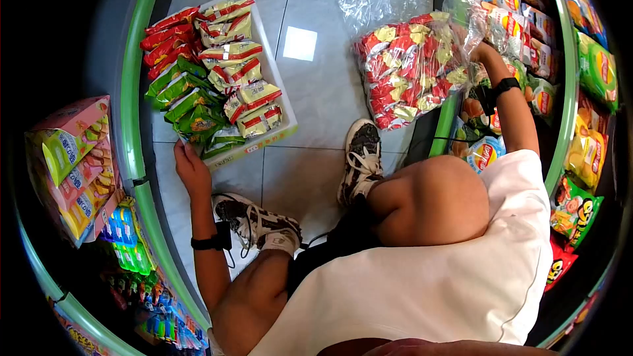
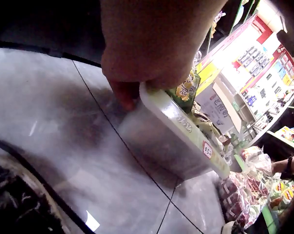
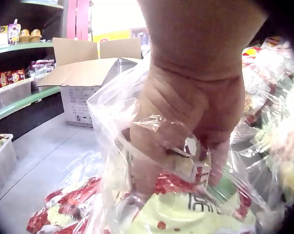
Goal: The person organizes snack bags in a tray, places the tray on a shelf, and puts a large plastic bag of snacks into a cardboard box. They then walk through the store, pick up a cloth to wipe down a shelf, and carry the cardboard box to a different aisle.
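My left hand [image 1: 193,168] grips the near corner of a white plastic tray [image 1: 280,86], its fingers over the rim in the left wrist view. Cream-and-red snack packets [image 1: 244,66] stand in a row along the tray's right side. Red packets [image 1: 173,36] and green packets [image 1: 188,95] fill its left side. My right hand [image 1: 484,56] holds a clear plastic bag [image 1: 412,69] stuffed with red-and-cream packets. In the right wrist view, clear film overlaps my right hand [image 3: 186,126], and its fingertips are down among the packets, partly hidden.
Loose clear plastic [image 1: 379,0] lies on the tiled floor [image 1: 310,102] behind the bag. Shelves of chip bags [image 1: 488,151] stand close on the right; a pink snack box [image 1: 79,165] is on the left shelf. An open cardboard box [image 3: 81,92] stands farther along the aisle.
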`<move>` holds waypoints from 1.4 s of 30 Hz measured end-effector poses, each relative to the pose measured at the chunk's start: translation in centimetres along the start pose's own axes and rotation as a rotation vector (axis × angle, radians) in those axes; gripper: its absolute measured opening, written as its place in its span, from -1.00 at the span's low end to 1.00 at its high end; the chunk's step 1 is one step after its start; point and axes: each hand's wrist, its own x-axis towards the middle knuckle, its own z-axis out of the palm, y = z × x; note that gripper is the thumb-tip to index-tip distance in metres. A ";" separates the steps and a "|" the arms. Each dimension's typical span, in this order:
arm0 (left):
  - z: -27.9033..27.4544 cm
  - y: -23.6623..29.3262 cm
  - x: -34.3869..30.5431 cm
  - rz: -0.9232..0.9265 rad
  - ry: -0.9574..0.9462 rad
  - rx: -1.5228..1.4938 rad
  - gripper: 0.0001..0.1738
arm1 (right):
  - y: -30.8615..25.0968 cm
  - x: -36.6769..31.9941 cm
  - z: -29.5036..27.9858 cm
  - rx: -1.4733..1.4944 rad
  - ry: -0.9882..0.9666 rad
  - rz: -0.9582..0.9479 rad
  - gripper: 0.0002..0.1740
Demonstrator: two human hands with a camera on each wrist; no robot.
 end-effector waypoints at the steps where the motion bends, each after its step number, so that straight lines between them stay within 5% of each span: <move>1: -0.1 0.3 0.1 -0.015 -0.020 -0.004 -0.71 | -0.8 -0.6 0.0 0.052 0.049 -0.023 -0.20; 3: -0.2 0.3 0.2 -0.026 -0.040 -0.015 -0.71 | -2.4 -2.0 -0.4 0.158 0.128 -0.042 -0.20; 6: -0.2 -0.3 0.3 -0.110 -0.120 -0.048 -0.65 | -2.9 -3.9 -3.1 0.428 0.007 0.343 -0.21; 8: 0.0 -0.7 0.4 -0.079 -0.075 -0.107 -0.66 | -3.6 -6.1 -3.4 0.441 0.451 0.364 -0.28; 10: 0.2 -0.7 0.3 -0.057 -0.033 -0.067 -0.68 | -2.8 -8.4 -5.4 0.598 0.561 0.440 -0.31; 11: 0.1 -0.8 0.2 -0.033 -0.005 -0.032 -0.71 | 2.6 -9.3 -5.3 0.511 0.581 0.456 -0.31; 13: 0.0 -1.5 0.4 -0.071 0.009 -0.024 -0.71 | -1.3 -11.2 -8.7 0.417 0.662 0.680 -0.33; 14: 0.0 -1.6 0.4 -0.051 -0.002 -0.046 -0.72 | 0.0 -11.7 -9.7 0.178 0.823 0.466 -0.36; 15: 0.0 -1.5 0.1 -0.034 -0.014 -0.070 -0.72 | -1.1 -12.4 -12.2 -0.163 0.760 0.602 -0.41; 19: -0.2 -1.1 0.2 -0.069 -0.035 -0.108 -0.73 | -8.9 -11.7 -19.1 -0.385 0.753 0.467 -0.54; 21: -0.3 -0.9 0.1 -0.065 -0.045 -0.089 -0.73 | -16.9 -10.1 -20.2 -0.123 0.751 0.315 -0.55; 23: -0.1 -0.9 0.2 -0.044 -0.010 -0.112 -0.73 | -25.0 -7.8 -19.8 0.465 0.697 0.063 -0.53; 27: -0.4 0.1 0.1 -0.057 0.034 -0.260 -0.76 | -36.4 0.9 -16.9 0.887 0.171 -0.378 -0.47; 29: -1.2 1.3 -0.2 0.007 0.209 -0.102 -0.79 | -40.1 6.3 -15.9 1.057 -0.235 -0.390 -0.43; 31: -1.8 3.1 -0.8 0.168 0.235 -0.074 -0.80 | -43.1 10.8 -15.2 0.894 -0.327 -0.221 -0.46; 33: -2.2 5.7 -1.0 0.447 0.157 -0.020 -0.80 | -43.6 16.5 -11.4 1.146 -0.413 -0.292 -0.39; 36: -2.3 12.1 0.6 0.715 -0.059 0.010 -0.75 | -47.0 14.8 -13.4 0.777 -0.303 -0.340 -0.20; 40: 0.8 17.1 4.1 0.823 -0.065 0.190 -0.66 | -46.2 17.6 -9.5 0.753 -0.129 -0.526 0.12; 41: 1.7 17.5 5.2 0.897 -0.059 0.300 -0.64 | -45.4 18.7 -6.6 0.719 0.259 -0.486 -0.12; 42: 2.6 17.4 6.0 0.902 -0.054 0.303 -0.64 | -45.5 18.3 -6.6 0.699 0.159 -0.478 -0.29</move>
